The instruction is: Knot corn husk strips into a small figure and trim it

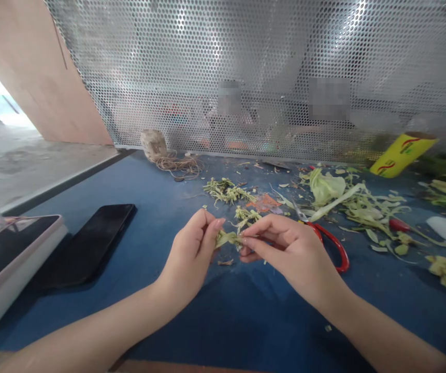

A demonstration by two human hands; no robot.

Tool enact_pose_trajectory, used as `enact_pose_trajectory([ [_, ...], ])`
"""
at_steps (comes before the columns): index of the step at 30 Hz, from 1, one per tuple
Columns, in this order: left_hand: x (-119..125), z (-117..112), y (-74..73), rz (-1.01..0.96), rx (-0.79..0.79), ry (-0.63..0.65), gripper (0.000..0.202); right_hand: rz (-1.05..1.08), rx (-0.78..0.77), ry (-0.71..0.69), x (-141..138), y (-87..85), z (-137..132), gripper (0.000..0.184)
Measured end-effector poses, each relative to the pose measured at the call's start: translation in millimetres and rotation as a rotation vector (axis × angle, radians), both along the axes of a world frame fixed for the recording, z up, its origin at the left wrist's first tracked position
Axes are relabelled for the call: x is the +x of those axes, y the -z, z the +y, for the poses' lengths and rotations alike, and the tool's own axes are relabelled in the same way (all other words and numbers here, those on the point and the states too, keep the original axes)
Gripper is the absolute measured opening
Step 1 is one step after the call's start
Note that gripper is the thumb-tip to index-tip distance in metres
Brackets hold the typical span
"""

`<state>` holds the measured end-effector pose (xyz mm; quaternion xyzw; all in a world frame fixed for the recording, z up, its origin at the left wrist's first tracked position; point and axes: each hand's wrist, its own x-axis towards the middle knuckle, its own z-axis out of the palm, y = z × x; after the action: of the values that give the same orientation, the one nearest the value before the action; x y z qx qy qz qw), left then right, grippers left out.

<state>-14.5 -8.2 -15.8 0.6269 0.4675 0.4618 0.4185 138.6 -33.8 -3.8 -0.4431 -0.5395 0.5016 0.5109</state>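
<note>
Between my two hands is a small piece of pale green plant leaf or stem [228,238], held just above the blue tabletop [160,321]. My left hand [191,248] pinches its left end between thumb and fingers. At the other end, my right hand [288,248] grips it with thumb and fingertips; part of the piece is hidden by the fingers. Just beyond the hands lie a small pile of knotted-looking green strips [226,190] and a few more strips [246,215]. Red-handled scissors [329,243] rest on the table, partly behind my right hand.
Leafy scraps [374,207] spread over the right side, near a yellow roll [403,154]. On the left lie a black phone [90,243] and a pale-sided case [20,269]. A twine spool [153,145] stands by the perforated metal screen [160,67]; people show behind it.
</note>
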Motion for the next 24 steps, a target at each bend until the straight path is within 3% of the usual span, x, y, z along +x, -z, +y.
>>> enact_pose_trajectory([
  [7,2.5,5.1,-6.9,-0.542,-0.360,0.166,0.031,0.047,-0.098,0.039,2.5,-4.7,2.5,0.003],
  [12,-3.6,6.9,-12.5,-0.779,-0.473,0.212,0.034,-0.002,-0.040,-0.020,11.7,3.2,9.8,0.003],
  [19,-6.8,9.5,-9.2,-0.608,-0.425,0.253,0.011,0.026,-0.037,0.051,11.6,3.9,10.8,0.002],
  [24,-6.7,8.0,-4.9,-0.428,-0.409,0.301,0.016,0.008,-0.047,0.078,10.1,2.1,8.3,0.003],
])
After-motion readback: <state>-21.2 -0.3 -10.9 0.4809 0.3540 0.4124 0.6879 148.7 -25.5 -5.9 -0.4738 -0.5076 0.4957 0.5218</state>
